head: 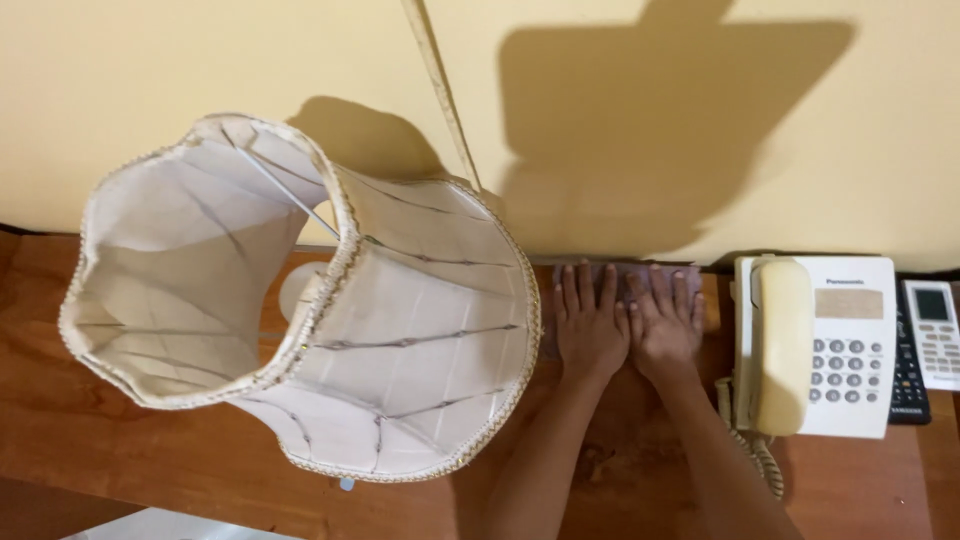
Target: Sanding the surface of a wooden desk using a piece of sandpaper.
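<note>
My left hand (590, 322) and my right hand (665, 318) lie flat side by side, palms down, fingers stretched toward the wall. Both press on a dull purple-brown cloth (648, 273) spread on the wooden table (120, 430) against the wall's foot. Only the cloth's far edge shows past my fingertips. Close to the left of my left hand stands a table lamp with a big cream fabric shade (300, 300), seen from above.
A white corded desk telephone (815, 345) sits just right of my right hand, its coiled cord (765, 465) hanging at the table's front. Beyond it lie a black remote (908, 380) and a white remote (932, 332). A yellow wall (650, 120) closes the back.
</note>
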